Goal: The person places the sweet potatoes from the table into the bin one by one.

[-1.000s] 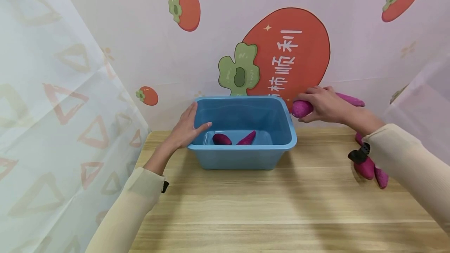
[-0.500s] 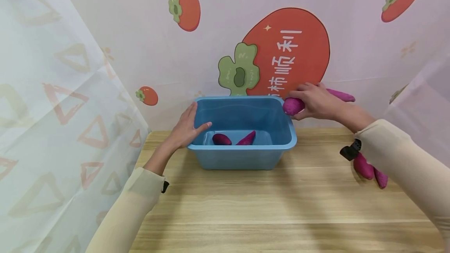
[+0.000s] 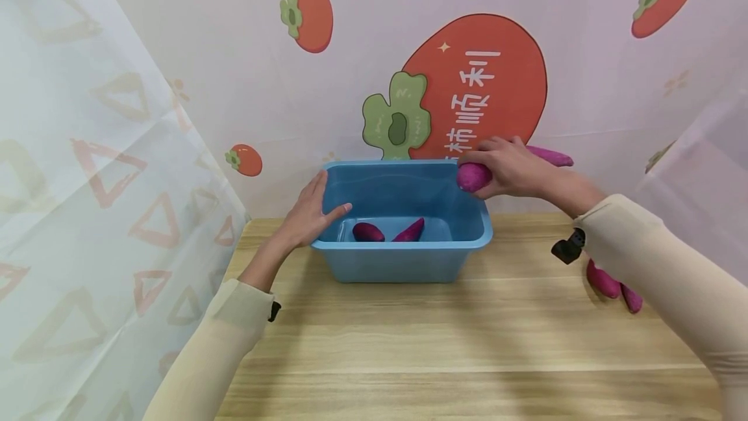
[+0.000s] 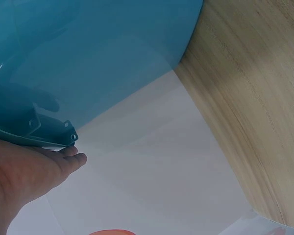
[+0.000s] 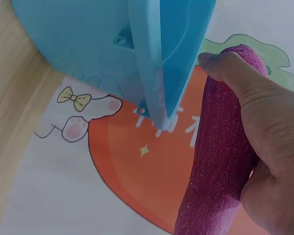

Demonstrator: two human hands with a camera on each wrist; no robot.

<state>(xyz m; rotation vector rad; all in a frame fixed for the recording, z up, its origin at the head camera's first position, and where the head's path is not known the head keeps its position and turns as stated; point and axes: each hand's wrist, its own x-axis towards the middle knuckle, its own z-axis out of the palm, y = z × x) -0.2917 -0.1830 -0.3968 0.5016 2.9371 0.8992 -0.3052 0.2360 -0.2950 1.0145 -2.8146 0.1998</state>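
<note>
A long purple sweet potato [image 3: 474, 177] is gripped in my right hand [image 3: 508, 166], just above the right rim of a blue plastic basin [image 3: 397, 265]. In the right wrist view the thumb lies along the sweet potato [image 5: 218, 142], near one end, and the basin's rim [image 5: 149, 68] is close by. My left hand [image 3: 306, 214] rests on the basin's left rim with its fingers extended; the left wrist view shows the hand [image 4: 34, 171] under the rim's edge. Inside the basin lie a rounded sweet potato [image 3: 368, 232] and a pointed one [image 3: 410, 231].
More purple sweet potatoes, a thick one [image 3: 604, 280] and a slim one [image 3: 631, 299], lie on the wooden table [image 3: 409, 356] at the right, partly hidden by my right sleeve. A printed cloth wall [image 3: 245, 70] stands right behind the basin, with another sheet on the left.
My right hand has moved left with the sweet potato, from beside the basin to over its right rim. The left hand and the basin have stayed put.
</note>
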